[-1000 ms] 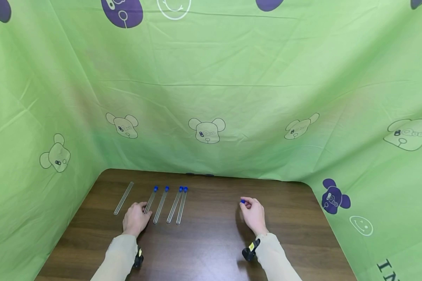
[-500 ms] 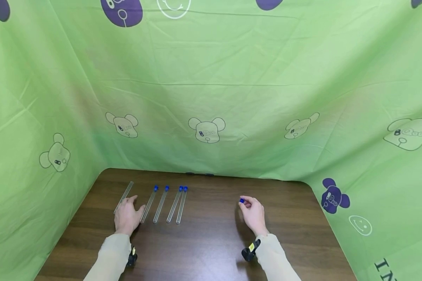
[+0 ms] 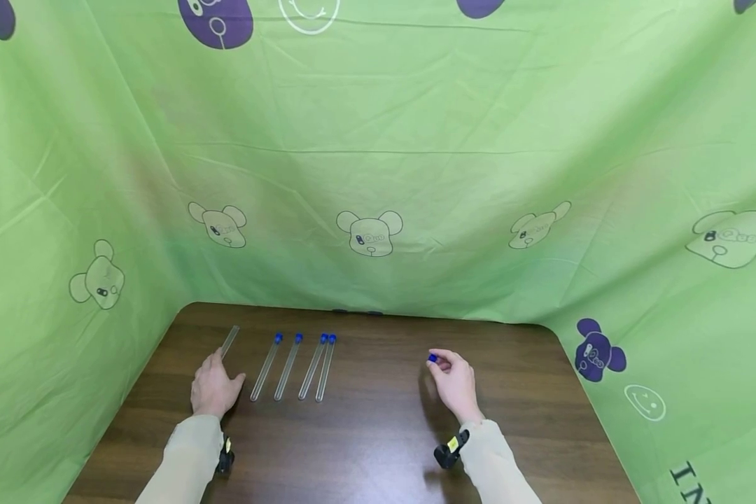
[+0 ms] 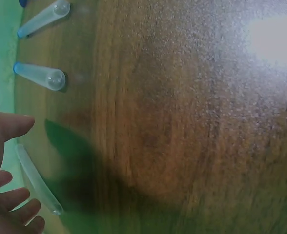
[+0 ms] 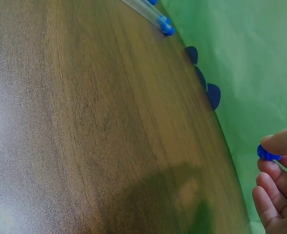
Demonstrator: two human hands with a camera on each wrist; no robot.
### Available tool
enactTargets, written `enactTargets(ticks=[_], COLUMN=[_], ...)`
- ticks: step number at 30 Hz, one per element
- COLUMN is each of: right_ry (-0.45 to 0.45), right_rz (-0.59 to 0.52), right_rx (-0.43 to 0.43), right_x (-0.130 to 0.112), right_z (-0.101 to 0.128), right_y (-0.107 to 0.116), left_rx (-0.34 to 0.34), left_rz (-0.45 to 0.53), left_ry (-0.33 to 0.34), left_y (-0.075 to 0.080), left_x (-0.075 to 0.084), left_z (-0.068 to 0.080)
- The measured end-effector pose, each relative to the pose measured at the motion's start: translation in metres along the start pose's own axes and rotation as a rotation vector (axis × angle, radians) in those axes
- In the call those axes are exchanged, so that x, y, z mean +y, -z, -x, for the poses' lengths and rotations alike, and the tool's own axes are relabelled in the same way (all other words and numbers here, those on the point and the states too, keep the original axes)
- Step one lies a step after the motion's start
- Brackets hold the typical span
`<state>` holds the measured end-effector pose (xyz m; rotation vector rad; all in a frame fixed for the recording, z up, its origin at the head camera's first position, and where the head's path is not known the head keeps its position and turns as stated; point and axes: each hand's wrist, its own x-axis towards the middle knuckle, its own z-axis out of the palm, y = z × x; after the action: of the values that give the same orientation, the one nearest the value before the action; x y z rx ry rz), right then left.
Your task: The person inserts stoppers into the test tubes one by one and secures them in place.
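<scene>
A clear uncapped tube (image 3: 229, 341) lies at the far left of a row on the brown table (image 3: 378, 434). My left hand (image 3: 213, 383) rests over its near end with fingers loose and spread. In the left wrist view the uncapped tube (image 4: 37, 181) lies between thumb and fingers of the left hand (image 4: 7, 165), not clasped. Several tubes with blue caps (image 3: 288, 367) lie to its right. My right hand (image 3: 453, 381) is off to the right and pinches a small blue cap (image 3: 432, 358) between thumb and fingertip. The right wrist view shows the same blue cap (image 5: 266, 154).
Green printed cloth (image 3: 378, 175) walls the table on the left, back and right. Two capped tubes (image 4: 40, 78) lie just past my left thumb. Bare wood lies between the tube row and the right hand.
My left hand has slid left, off the first capped tube and onto the uncapped tube. The right hand has kept the blue cap and barely moved.
</scene>
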<state>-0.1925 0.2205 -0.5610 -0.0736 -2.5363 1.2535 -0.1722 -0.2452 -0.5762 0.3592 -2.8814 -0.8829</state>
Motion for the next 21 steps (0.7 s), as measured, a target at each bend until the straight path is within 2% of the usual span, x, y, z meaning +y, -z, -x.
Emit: enactTargets(ticks=[5, 12, 21], right_ry=[-0.007, -0.020, -0.029], right_rz=[-0.017, -0.024, -0.040], right_rx=[-0.012, -0.015, -0.020], right_x=[-0.001, -0.002, -0.002], right_z=[0.001, 0.003, 0.003], right_y=[0.001, 0.000, -0.001], left_rx=[-0.002, 0.057, 0.132], left_rz=[0.006, 0.000, 0.035], left_ry=[0.008, 0.001, 0.021], left_y=[-0.001, 0.001, 0.003], left_x=[-0.006, -0.012, -0.014], left_z=[-0.003, -0.008, -0.007])
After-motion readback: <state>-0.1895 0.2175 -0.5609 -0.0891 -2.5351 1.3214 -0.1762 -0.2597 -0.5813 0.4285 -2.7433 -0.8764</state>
